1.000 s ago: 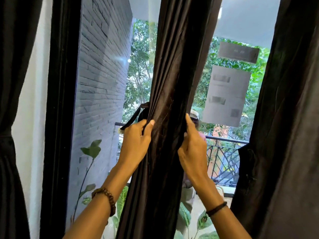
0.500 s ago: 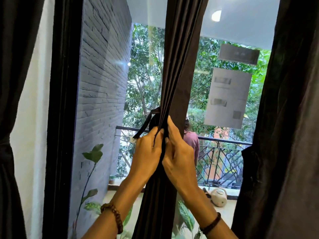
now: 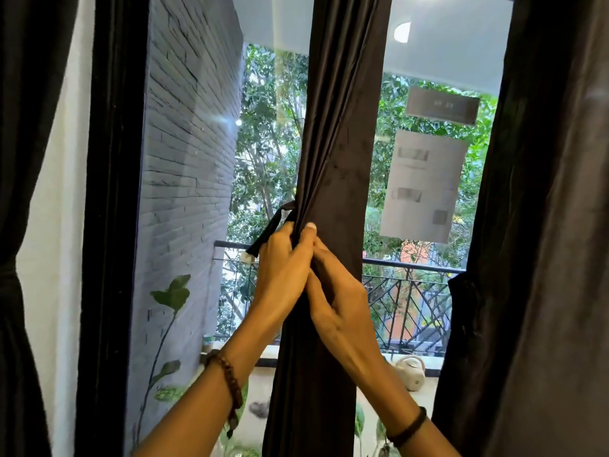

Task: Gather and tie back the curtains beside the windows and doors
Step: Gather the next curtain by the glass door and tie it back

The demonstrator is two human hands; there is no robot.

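curtain point(image 3: 339, 159): gathered into a narrow bunch | left hand point(image 3: 283, 275): fingers curled round the bunch, beside tie point(image 3: 267, 235) | right hand point(image 3: 341, 303): grips it, touching left

Three curtains point(image 3: 336, 127) point(image 3: 23, 192) point(image 3: 547, 225), two hands point(image 3: 283, 275) point(image 3: 341, 305)

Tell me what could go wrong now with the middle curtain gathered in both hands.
The tie strap hangs free beside the left hand; releasing a hand to wrap it may let the gathered middle curtain spread. The far-side folds are hidden behind the right hand, so some could be missed.
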